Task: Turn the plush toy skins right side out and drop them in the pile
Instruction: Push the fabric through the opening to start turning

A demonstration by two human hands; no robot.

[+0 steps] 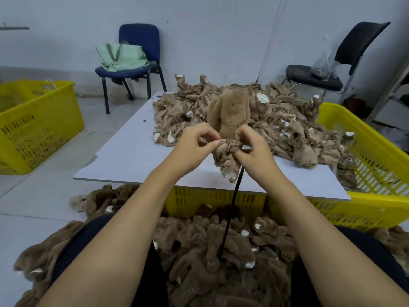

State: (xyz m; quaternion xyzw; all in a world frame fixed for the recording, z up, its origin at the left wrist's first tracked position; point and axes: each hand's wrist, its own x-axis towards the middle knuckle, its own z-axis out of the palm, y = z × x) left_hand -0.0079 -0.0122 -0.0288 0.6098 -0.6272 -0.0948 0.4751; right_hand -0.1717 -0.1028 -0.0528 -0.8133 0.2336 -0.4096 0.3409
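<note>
A brown plush toy skin point(229, 120) is half turned: its furry upper part stands up, while the bunched inside-out lower part hangs below my hands. My left hand point(194, 142) pinches the rolled edge from the left. My right hand point(252, 149) grips the bunched fabric from the right. A thin black rod point(230, 216) rises from between my knees into the skin. Behind it, inside-out skins are heaped point(276, 120) on the white table point(124, 156). Furry turned skins form a pile point(221, 258) on the floor between my legs.
Yellow plastic crates stand at the left point(33, 125), at the right point(371, 156) and under the table point(212, 200). A blue chair point(132, 69) with a green bag and a black chair point(321, 78) with a plastic bag are by the wall.
</note>
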